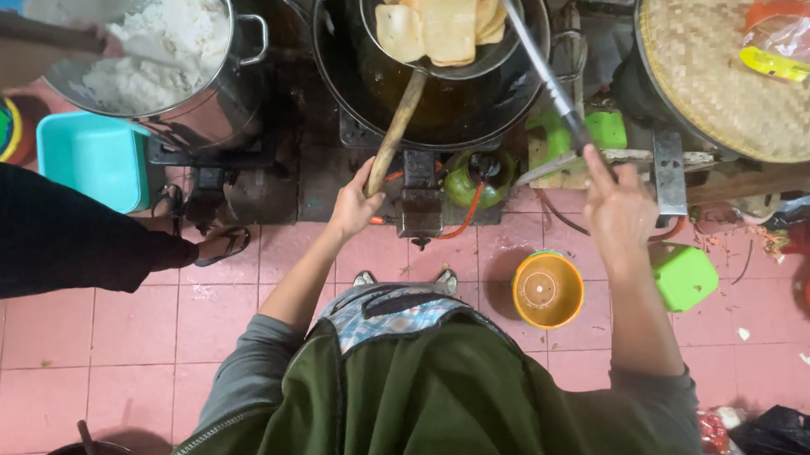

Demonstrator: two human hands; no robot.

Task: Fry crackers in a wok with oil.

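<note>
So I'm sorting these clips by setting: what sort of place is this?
Probably a small, informal cooking area set up at floor level. A dark wok of oil sits on a low gas burner, a steel stockpot of white rice stands beside it, and the floor is pink tiles.

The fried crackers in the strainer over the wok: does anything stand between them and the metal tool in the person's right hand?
Nothing visible does. The metal tool already reaches the fried crackers in the strainer, gripped by the right hand.

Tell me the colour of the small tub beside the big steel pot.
The tub is turquoise, seen in the head view.
</note>
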